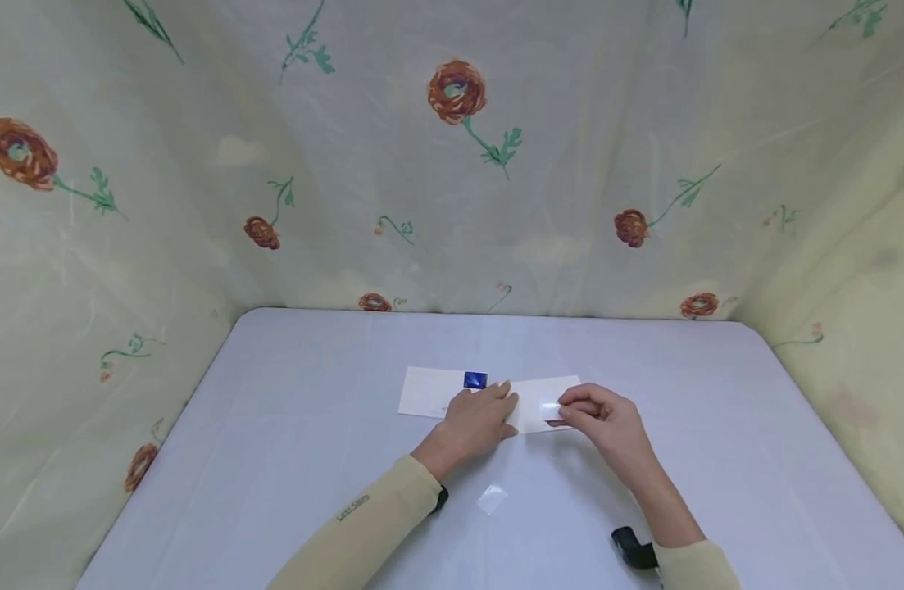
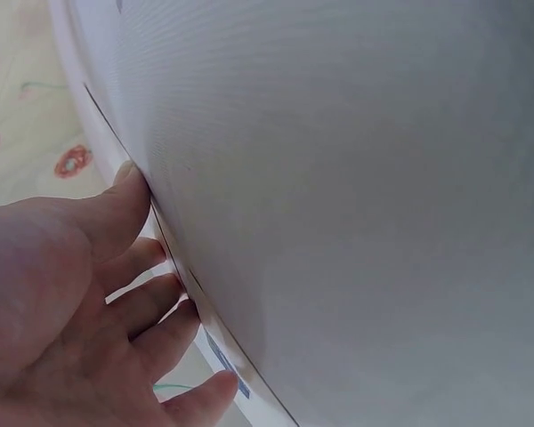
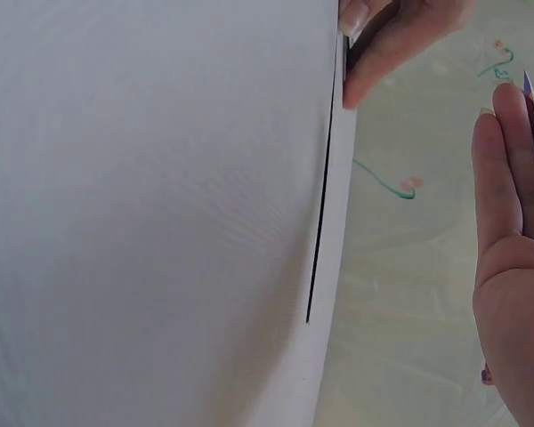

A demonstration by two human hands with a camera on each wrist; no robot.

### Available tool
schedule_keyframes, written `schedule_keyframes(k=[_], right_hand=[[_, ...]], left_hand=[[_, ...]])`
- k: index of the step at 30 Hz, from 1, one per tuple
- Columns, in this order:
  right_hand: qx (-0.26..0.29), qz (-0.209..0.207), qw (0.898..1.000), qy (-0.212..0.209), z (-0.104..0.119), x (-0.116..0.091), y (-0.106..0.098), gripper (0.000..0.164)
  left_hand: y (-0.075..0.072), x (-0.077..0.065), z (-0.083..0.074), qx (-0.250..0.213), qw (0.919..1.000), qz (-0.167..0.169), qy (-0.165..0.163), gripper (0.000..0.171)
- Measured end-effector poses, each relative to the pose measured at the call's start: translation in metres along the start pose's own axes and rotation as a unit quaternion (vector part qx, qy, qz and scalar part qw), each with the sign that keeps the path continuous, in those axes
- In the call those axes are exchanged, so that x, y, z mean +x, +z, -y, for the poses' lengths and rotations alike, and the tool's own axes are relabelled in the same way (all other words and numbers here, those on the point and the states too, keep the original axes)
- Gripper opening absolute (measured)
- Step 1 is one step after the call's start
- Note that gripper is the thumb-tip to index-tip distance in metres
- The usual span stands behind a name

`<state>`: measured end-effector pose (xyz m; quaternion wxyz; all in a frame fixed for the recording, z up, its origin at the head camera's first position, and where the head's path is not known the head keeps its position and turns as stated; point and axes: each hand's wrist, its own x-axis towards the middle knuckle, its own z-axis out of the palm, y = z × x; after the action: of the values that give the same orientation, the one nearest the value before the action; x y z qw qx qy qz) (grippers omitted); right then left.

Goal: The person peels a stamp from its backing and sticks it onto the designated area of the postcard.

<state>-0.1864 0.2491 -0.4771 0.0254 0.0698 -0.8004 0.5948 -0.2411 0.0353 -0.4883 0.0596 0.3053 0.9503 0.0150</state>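
A long white paper strip, which may be folded or two pieces, lies across the middle of the table. A small dark blue rectangular picture is on its left part. My left hand rests on the middle of the paper, fingers spread, thumb at the near edge. Above the paper's right part, my right hand pinches a small glossy picture piece between thumb and fingers. In the right wrist view, the piece shows a white side and a purple-red edge. The fingers hide part of it.
A small clear or whitish square lies on the white table nearer the front. A black wrist-worn device sits by the right sleeve. Flower-printed curtains close off the back and sides.
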Motion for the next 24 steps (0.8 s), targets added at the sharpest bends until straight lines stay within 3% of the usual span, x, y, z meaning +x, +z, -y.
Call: schedule_keyframes(k=[7,24], right_hand=[[0.018,-0.007,1.0,-0.011,0.003,0.002,-0.004,0.024],[0.021,-0.003,0.999,-0.028,0.002,-0.002,-0.006,0.022]], left_hand=[[-0.004,0.002,0.0,-0.017,0.9999,0.001,-0.003,0.058],[0.006,0.004,0.0,-0.019,0.9996,-0.022,0.003,0.049]])
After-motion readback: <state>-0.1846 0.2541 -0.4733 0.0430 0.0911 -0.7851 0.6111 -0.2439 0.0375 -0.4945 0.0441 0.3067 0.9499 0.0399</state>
